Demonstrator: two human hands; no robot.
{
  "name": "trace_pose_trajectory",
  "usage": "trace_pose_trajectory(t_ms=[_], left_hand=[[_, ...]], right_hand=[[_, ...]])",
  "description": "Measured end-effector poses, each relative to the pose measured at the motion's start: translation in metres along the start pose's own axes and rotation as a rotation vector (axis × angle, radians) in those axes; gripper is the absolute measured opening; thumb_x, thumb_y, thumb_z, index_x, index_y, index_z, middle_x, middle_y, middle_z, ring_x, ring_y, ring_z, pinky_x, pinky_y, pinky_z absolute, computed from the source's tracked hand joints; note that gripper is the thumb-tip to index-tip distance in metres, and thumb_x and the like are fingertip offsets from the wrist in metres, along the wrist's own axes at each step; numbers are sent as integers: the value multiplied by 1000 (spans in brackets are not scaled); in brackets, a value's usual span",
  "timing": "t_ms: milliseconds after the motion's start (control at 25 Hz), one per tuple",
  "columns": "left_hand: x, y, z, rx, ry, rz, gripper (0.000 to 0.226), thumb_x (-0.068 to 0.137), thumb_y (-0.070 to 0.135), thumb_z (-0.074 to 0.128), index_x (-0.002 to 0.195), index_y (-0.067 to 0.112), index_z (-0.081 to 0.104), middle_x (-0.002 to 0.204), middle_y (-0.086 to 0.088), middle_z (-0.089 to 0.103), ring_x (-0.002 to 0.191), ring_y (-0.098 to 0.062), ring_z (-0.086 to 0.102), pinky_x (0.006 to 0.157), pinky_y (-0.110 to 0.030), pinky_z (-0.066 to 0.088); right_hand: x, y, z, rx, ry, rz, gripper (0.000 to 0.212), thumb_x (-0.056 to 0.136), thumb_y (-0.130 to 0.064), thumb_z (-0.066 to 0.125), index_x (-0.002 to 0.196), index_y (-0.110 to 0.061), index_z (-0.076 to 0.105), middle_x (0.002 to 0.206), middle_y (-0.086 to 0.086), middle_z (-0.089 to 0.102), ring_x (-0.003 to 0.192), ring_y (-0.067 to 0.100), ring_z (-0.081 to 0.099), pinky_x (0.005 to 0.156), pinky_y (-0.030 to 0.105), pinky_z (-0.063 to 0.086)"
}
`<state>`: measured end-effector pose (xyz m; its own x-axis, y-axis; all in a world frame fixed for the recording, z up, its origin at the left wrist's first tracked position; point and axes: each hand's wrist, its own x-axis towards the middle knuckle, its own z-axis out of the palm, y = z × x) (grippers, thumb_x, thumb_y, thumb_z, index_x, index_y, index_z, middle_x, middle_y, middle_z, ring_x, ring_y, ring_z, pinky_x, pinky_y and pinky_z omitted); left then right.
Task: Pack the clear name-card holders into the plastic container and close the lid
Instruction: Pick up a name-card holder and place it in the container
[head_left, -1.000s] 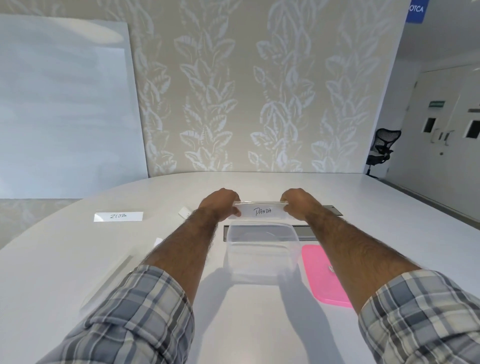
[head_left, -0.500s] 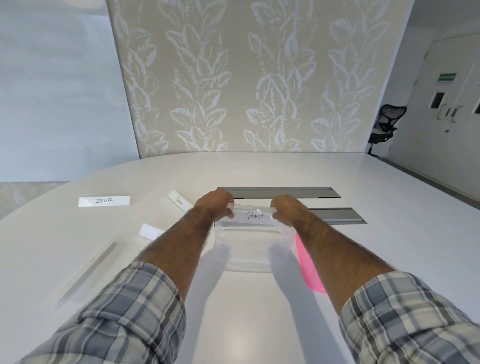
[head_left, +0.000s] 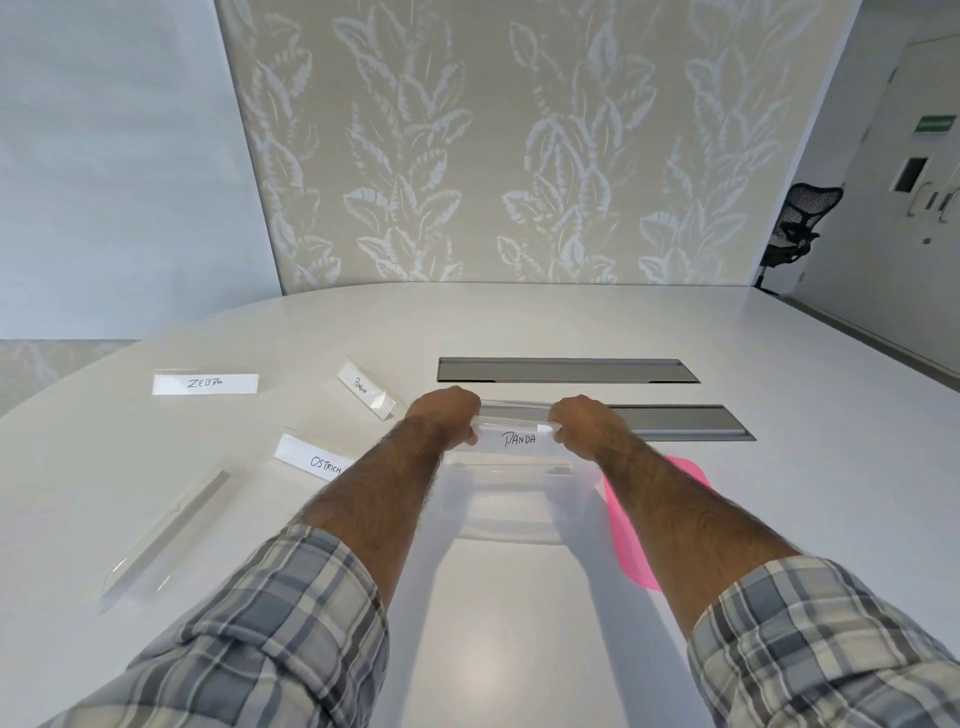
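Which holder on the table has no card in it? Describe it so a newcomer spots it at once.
Start at the clear container between the forearms and look far left along the white table. The empty holder lies nearest the left sleeve, running diagonally. Unlike the ZEBRA, PENGUIN and OSTRICH holders, it shows no white card.

My left hand (head_left: 445, 413) and right hand (head_left: 582, 423) grip the ends of the PANDA holder (head_left: 517, 436) over the clear container (head_left: 514, 514); pink lid (head_left: 631, 525) just right of it; ZEBRA holder (head_left: 205, 383), PENGUIN holder (head_left: 366, 388), OSTRICH holder (head_left: 311, 460), blank holder (head_left: 166, 530) on the white table (head_left: 779, 519) to my left
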<state>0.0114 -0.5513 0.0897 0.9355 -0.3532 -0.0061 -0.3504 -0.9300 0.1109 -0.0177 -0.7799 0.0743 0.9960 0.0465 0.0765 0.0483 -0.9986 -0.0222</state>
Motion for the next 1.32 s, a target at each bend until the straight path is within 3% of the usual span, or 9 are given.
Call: trace_pose_trajectory(t_ms=[200, 360, 560, 720, 1080, 1320], left_hand=[[4, 13, 7, 113, -64, 3, 30, 87, 6, 65, 117, 8, 62, 117, -6, 69, 107, -31, 64, 90, -39, 52], [8, 21, 17, 187, -70, -5, 22, 84, -5, 60, 103, 3, 66, 109, -11, 70, 103, -32, 66, 81, -35, 50], [15, 21, 27, 266, -115, 13, 28, 85, 4, 69, 113, 3, 66, 119, -14, 67, 109, -34, 65, 79, -36, 50], [22, 21, 30, 287, -132, 9, 28, 83, 5, 73, 110, 2, 68, 119, -14, 68, 107, -35, 66, 77, -36, 50], [28, 19, 40, 365, -135, 21, 26, 86, -1, 66, 112, 2, 67, 119, -12, 68, 107, -33, 67, 82, -38, 54], [25, 18, 45, 385, -133, 30, 27, 87, -5, 57, 110, 3, 67, 115, -11, 68, 104, -33, 68, 75, -36, 52]], right_hand=[[2, -1, 3, -186, -34, -78, 24, 93, -11, 55, 115, -13, 64, 120, 9, 66, 109, 32, 64, 88, 37, 51], [2, -6, 12, -287, -41, -137, 22, 92, -4, 52, 110, -9, 64, 117, 10, 67, 109, 32, 64, 87, 37, 52], [5, -5, 21, -314, -74, -171, 22, 93, -4, 51, 111, -8, 63, 117, 12, 67, 111, 33, 63, 87, 39, 52], [13, -9, 23, -310, -84, -177, 25, 92, -1, 49, 110, -7, 65, 115, 12, 68, 108, 33, 65, 88, 39, 54], [22, -14, 23, -336, -121, -196, 29, 89, 5, 47, 109, -5, 66, 111, 12, 70, 102, 31, 68, 79, 35, 51], [19, -17, 23, -314, -144, -168, 30, 88, 6, 46, 109, -4, 65, 109, 13, 70, 99, 31, 68, 72, 35, 49]])
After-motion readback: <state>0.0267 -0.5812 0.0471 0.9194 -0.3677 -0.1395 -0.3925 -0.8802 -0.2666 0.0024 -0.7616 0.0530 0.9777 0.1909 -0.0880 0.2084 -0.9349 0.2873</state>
